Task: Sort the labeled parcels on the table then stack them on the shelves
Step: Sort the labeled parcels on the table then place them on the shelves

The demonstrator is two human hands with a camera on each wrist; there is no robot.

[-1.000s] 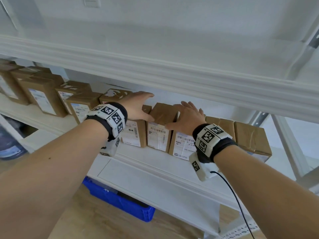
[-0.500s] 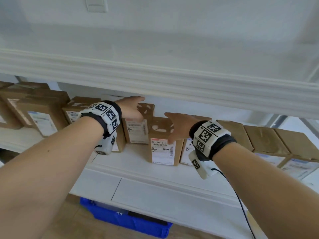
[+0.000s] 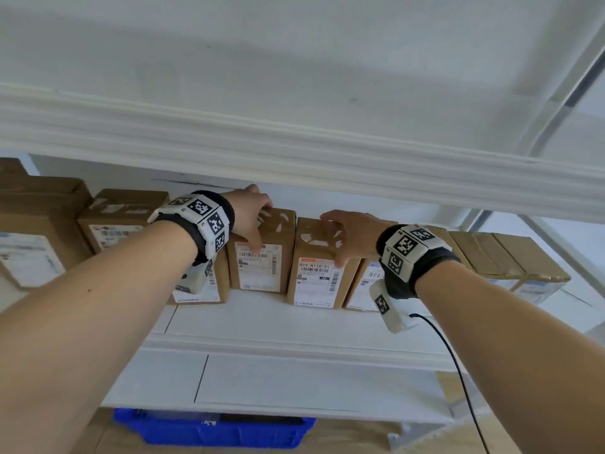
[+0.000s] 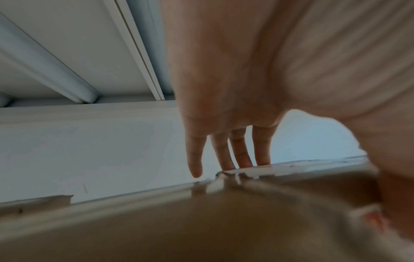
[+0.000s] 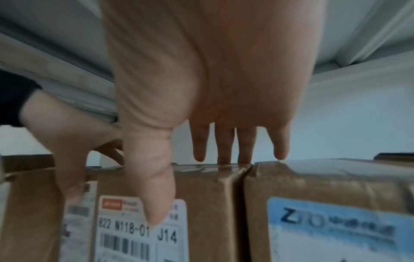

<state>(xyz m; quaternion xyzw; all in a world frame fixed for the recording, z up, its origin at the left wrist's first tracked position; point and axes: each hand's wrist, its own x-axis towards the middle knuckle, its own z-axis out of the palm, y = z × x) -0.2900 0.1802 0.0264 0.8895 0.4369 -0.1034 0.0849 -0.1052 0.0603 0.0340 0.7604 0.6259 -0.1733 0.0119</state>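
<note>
Brown labeled parcels stand in a row on the white shelf (image 3: 294,326). My left hand (image 3: 257,221) lies over the top of one parcel (image 3: 262,273), fingers (image 4: 224,150) straight to its far edge and thumb on the front label. My right hand (image 3: 337,239) lies over the neighbouring parcel (image 3: 319,283), labeled 822 N118-01 (image 5: 125,228). Its fingers (image 5: 224,145) are straight with the tips on the parcel's top, and its thumb presses the label. The two parcels stand side by side, almost touching.
A ZTO-labeled parcel (image 5: 325,221) touches the right parcel's right side. More parcels stand at the left (image 3: 121,221) and right (image 3: 507,260). The upper shelf's beam (image 3: 294,152) hangs low over the hands. A blue bin (image 3: 212,430) sits below. A black cable (image 3: 458,371) trails from my right wrist.
Both hands stay on top of their parcels. My left thumb has come down onto the front label, and the right-hand parcel now stands close beside the left one.
</note>
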